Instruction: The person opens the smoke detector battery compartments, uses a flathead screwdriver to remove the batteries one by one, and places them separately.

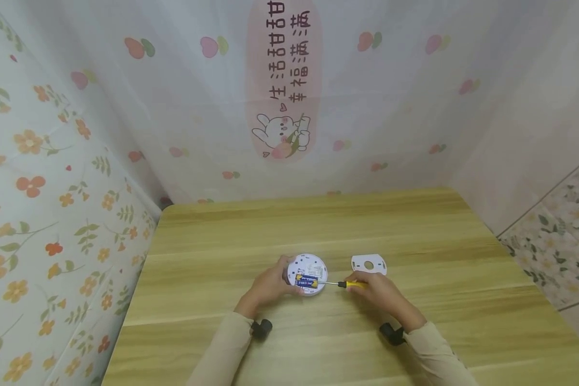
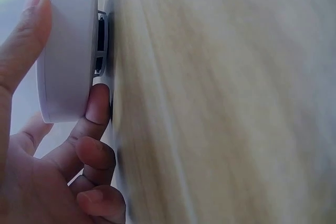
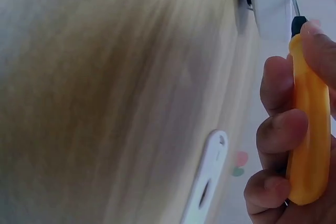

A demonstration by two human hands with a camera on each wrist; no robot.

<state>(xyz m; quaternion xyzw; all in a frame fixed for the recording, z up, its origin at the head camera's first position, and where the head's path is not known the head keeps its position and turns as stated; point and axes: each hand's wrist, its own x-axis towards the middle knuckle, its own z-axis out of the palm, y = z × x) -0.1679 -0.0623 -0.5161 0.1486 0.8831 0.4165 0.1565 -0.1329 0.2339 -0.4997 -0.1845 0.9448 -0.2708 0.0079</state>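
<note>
A round white smoke detector (image 1: 310, 264) has its back turned up, with blue-and-yellow batteries (image 1: 306, 281) showing in its open compartment. My left hand (image 1: 270, 282) grips its left edge, thumb on the upper rim and fingers underneath, as the left wrist view shows. In that view a slotted black part (image 2: 101, 43) juts from the underside, close over the table. My right hand (image 1: 380, 292) holds a screwdriver (image 3: 310, 124) by its yellow handle, fingers curled round it and thumb near the black collar. The shaft points left, its tip at the right end of the batteries.
A white mounting plate (image 1: 359, 262) with a round centre hole lies on the wooden table (image 1: 222, 230), just beyond my right hand. Patterned curtains (image 1: 188, 118) hang behind the table and along its left side.
</note>
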